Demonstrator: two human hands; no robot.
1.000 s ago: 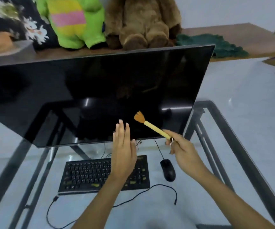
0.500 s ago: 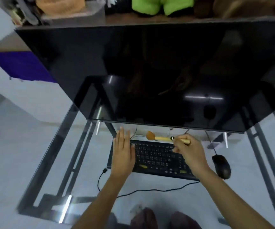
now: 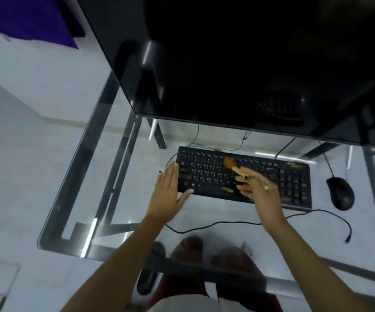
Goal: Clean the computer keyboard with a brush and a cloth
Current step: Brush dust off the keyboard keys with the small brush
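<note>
bristly brush on flat keyboard

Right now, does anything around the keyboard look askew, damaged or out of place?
Nothing looks damaged or spilled. The keyboard lies slightly skewed to the monitor's edge, and a loose cable trails across the glass desk, its plug end lying free.

So the brush was up in the air in front of the screen a second ago, now its bristles are right down on the keyboard keys, around the middle. The right hand came down with it. The left hand dropped too and slid off to the keyboard's left edge, fingers flat against it.
</note>
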